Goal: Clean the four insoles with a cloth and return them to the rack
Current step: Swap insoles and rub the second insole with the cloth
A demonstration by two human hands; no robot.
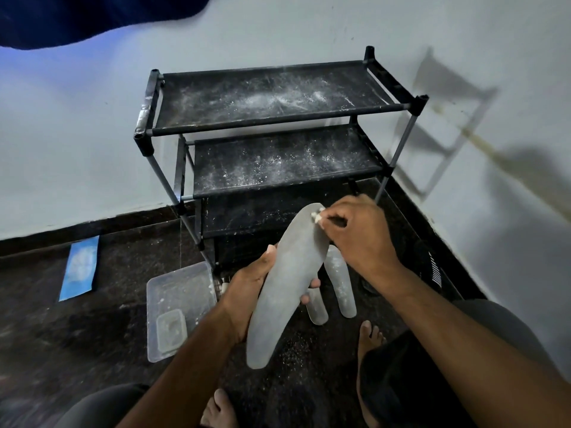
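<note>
A long grey insole [285,279] is held up in front of me, its toe end pointing toward the rack. My left hand [250,288] grips it around the middle from underneath. My right hand [355,233] pinches a small white cloth [316,216] against the insole's far tip. Two more grey insoles, dusted white, lie on the dark floor behind it: one [340,281] to the right, one [316,307] partly hidden by the held insole. The black shoe rack [272,125] stands against the wall, its shelves speckled with white powder and bare.
A clear plastic tray [179,304] with a small clear box [171,330] in it sits on the floor at left. A blue packet [80,267] lies by the wall. My bare feet [369,338] and knees are at the bottom. White specks dot the floor.
</note>
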